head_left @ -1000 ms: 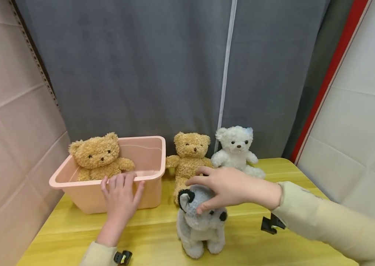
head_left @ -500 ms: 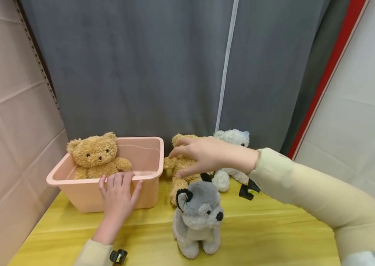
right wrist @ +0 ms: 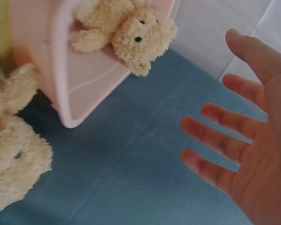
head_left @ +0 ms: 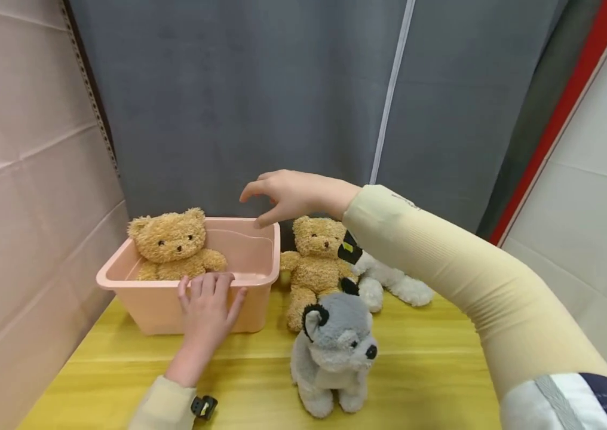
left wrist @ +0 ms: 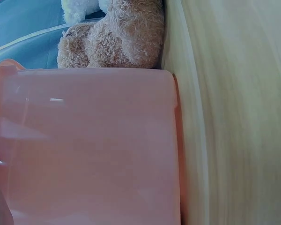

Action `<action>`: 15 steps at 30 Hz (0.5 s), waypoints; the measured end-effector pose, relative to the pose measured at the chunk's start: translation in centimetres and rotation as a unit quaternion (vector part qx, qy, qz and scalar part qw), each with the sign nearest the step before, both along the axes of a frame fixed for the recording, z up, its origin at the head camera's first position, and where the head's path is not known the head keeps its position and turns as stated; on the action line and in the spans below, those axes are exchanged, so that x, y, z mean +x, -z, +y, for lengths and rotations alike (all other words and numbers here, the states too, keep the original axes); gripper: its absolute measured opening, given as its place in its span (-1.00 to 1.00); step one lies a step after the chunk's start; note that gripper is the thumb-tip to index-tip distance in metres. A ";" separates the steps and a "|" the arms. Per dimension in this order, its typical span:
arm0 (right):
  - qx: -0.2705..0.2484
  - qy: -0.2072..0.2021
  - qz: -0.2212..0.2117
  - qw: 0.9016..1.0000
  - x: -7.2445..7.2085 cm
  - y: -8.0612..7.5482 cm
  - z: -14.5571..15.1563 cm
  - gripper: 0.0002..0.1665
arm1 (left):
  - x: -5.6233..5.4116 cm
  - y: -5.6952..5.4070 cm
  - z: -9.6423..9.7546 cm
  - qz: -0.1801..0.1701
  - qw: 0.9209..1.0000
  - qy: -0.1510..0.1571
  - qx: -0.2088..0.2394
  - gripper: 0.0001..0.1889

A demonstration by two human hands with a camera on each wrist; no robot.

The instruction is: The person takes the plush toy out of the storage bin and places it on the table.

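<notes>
My left hand (head_left: 208, 310) holds the front rim of a pink plastic bin (head_left: 147, 307), fingers hooked over the edge and thumb on the outer wall. Inside the bin, a tan teddy bear (head_left: 171, 242) sits at the left end. Raised near the bin's back right corner, my right hand (head_left: 295, 194) has spread fingers and holds nothing; the right wrist view shows its bare palm. Below it, a second tan teddy bear (head_left: 314, 263) sits beside the bin. A grey plush husky (head_left: 336, 352) stands in front of that bear, facing right.
A white teddy bear (head_left: 389, 283) sits at the back right, its head hidden by my right sleeve (head_left: 443, 263). A grey curtain (head_left: 228, 107) hangs behind the yellow wooden table (head_left: 416, 370), with white panels at both sides.
My right hand has left the husky's head and moved up and left, past the second tan bear toward the bin. The left hand has stayed on the rim. The husky stands in place.
</notes>
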State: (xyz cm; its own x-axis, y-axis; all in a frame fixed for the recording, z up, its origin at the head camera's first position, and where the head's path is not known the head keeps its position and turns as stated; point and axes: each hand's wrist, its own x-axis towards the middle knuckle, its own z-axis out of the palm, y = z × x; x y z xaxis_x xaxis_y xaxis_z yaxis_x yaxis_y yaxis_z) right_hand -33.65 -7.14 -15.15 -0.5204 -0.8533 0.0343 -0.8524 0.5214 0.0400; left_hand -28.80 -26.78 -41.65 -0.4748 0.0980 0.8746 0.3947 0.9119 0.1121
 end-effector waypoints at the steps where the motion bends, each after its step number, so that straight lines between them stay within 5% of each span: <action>1: -0.005 0.004 -0.002 1.000 -0.4 -0.2 -0.1 -0.34 | -0.2 0.0 0.4 -0.002 1.000 0.003 0.000 -0.43; 8: -0.039 0.022 -0.030 0.999 -2.4 -1.1 -0.7 -0.34 | -0.8 -0.1 3.0 -0.018 1.000 0.011 -0.003 -0.48; 15: -0.053 0.026 -0.023 0.998 -3.3 -1.2 -1.7 -0.38 | -0.8 -1.0 3.6 -0.011 1.000 0.016 -0.009 -0.57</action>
